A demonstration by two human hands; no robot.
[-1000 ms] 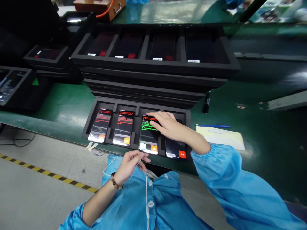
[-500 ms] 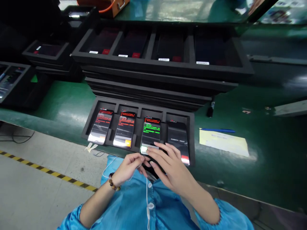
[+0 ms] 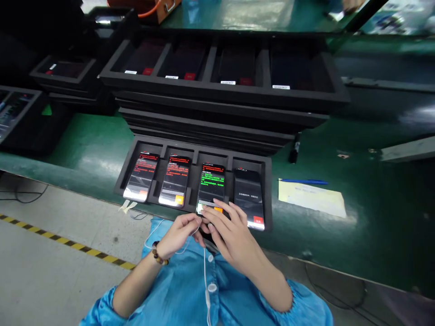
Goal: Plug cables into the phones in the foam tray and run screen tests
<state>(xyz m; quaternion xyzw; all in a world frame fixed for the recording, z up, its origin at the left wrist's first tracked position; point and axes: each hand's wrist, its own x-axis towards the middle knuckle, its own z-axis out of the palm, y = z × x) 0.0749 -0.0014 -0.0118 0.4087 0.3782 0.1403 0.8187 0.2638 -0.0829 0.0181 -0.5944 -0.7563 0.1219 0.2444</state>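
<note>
A black foam tray [image 3: 118,184] holds several phones with lit screens, each in its own slot. The third phone from the left [image 3: 211,190] shows red and green text. At its bottom edge my left hand [image 3: 180,233] is closed in a pinch on a white earphone cord [image 3: 205,276]; the plug end is hidden by the fingers. My right hand [image 3: 236,237] lies over the lower part of that phone with fingers stretched out, its fingertips at the screen. To its right, the fourth phone [image 3: 249,192] has a dark screen with a red button.
Behind stands a stack of black foam trays [image 3: 217,97] with phones in the top one. A blue pen [image 3: 302,181] and a pale yellow paper slip [image 3: 311,197] lie to the right, near a black marker [image 3: 295,151]. More trays [image 3: 64,79] stand at left.
The third phone's lower screen now shows an orange button beside the right fingers. My hands keep nearly the same pose, and the whole view has shifted slightly.
</note>
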